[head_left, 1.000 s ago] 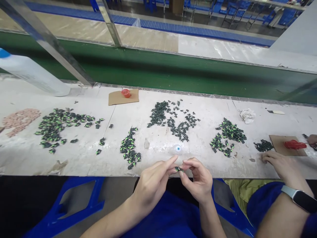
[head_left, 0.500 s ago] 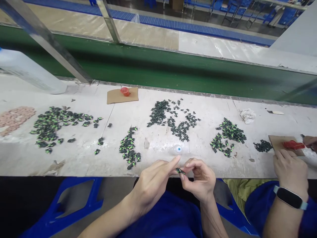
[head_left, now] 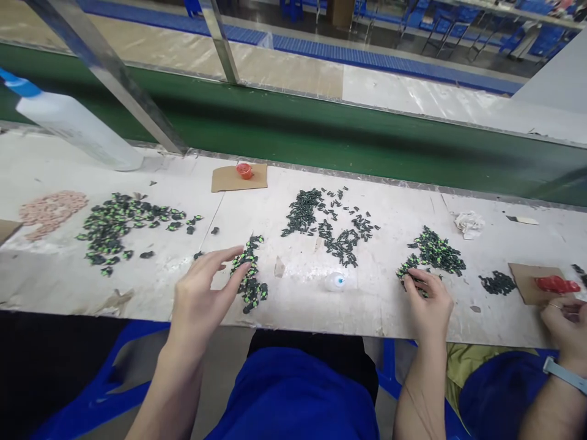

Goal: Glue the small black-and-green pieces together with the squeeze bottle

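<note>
My left hand [head_left: 202, 293] lies on the white workbench [head_left: 302, 293] with fingers spread, its fingertips at a narrow heap of small black-and-green parts [head_left: 250, 275]. My right hand [head_left: 426, 302] rests at the near edge of another heap of black-and-green parts [head_left: 433, 256] to the right, fingers curled down onto the pieces. Whether it grips one is hidden. A pile of plain dark parts [head_left: 328, 223] lies between and behind the two heaps. A small clear cap with a blue centre [head_left: 336, 281] sits in front of it.
A larger spread of black-and-green parts [head_left: 123, 223] and a pinkish pile [head_left: 50, 211] lie at the left. A cardboard piece with a red cup [head_left: 243, 171] sits at the back. A white bottle [head_left: 73, 125] leans far left. A co-worker's hand [head_left: 566, 324] is at the right beside red-smeared cardboard [head_left: 536, 284].
My hands were together at the bench's front edge, pinching one small part. They have since parted: the left went to the narrow heap, the right to the right-hand heap.
</note>
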Tool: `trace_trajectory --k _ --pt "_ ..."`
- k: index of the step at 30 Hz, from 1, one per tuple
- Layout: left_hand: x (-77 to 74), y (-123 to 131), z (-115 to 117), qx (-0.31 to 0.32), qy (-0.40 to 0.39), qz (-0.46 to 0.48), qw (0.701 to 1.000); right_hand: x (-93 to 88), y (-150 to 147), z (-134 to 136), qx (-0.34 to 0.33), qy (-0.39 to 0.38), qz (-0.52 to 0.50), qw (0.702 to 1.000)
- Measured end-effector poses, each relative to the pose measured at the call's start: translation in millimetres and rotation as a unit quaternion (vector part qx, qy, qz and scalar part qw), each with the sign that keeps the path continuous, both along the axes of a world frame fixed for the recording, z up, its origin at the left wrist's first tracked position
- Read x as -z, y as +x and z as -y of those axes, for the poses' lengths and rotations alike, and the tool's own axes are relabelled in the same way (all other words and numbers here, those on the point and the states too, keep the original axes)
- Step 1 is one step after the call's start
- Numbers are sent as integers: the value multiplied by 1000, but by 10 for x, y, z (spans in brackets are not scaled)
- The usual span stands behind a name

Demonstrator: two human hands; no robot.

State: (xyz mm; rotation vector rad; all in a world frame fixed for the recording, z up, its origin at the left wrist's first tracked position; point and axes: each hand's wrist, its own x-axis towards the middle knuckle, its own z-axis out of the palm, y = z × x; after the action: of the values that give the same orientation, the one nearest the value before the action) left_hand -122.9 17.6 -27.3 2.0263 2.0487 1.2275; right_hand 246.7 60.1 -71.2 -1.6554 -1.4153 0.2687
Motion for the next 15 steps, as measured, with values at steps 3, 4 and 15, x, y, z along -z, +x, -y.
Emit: trace_trajectory --k 3,4,15 --pt "192 -128 -66 62 -29 -66 995 -48 -109 67 -39 26 80 996" --pt "246 -142 -83 76 -37 -82 993 -79 -187 107 -69 28 93 993" --pt "427 -165 -153 106 -82 -148 980 27 -980 210 -269 -55 32 961"
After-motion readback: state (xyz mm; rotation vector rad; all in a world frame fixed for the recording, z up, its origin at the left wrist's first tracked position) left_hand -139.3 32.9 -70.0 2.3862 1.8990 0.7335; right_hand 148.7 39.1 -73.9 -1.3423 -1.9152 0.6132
